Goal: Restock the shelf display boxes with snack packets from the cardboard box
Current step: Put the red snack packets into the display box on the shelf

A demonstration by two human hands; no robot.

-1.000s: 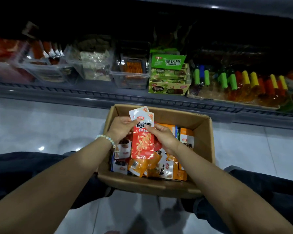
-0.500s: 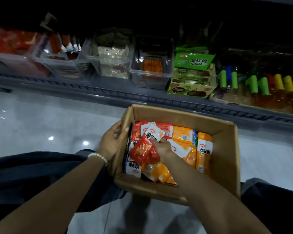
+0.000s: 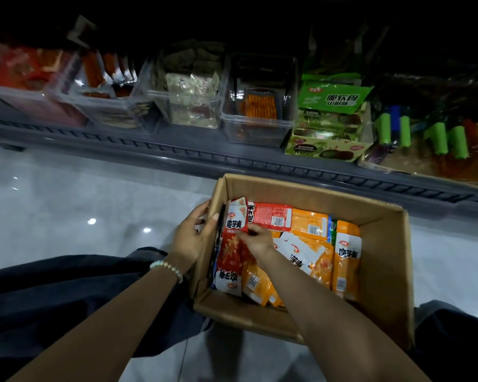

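An open cardboard box (image 3: pixel 387 274) sits on the floor between my knees, filled with red and orange snack packets. My left hand (image 3: pixel 192 238) grips the box's left wall, thumb over the rim. My right hand (image 3: pixel 257 239) is inside the box and pinches a red and white snack packet (image 3: pixel 233 232) that stands against the left wall. Orange packets (image 3: pixel 345 260) lie to the right. Clear display boxes (image 3: pixel 255 117) line the shelf above.
A grey shelf edge (image 3: pixel 232 158) runs across just behind the cardboard box. On it stand a green carton of snacks (image 3: pixel 329 128) and, at the right, a tray of coloured tubes (image 3: pixel 439 139). Glossy tiled floor (image 3: pixel 80 210) lies to the left. My dark trouser legs flank the box.
The red packet, held up by both hands a second ago, has come down into the box at its left side. My left hand let go of it and took the box wall.
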